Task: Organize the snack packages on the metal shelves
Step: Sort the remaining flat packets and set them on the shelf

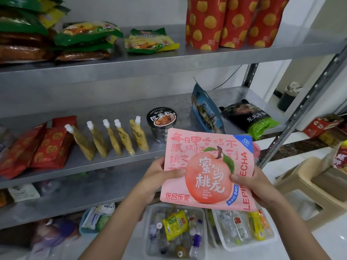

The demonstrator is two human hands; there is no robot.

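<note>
Pink peach-tea pouch (206, 169) held between both hands; left (159, 180), right (251, 186).

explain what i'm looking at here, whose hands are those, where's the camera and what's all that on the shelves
There is no machine here: the single picture comes from a camera worn on a person's head, looking down at their own hands. The left hand and right hand each grip a side of a pink peach tea pouch, thumbs on its front. Behind it is a metal shelf unit. Its middle shelf carries red packs, five yellow spouted pouches, a black noodle cup, a blue bag and a black and green pack. The top shelf holds green and yellow packs and tall red dotted bags. Clear bins of small items sit below.
</note>
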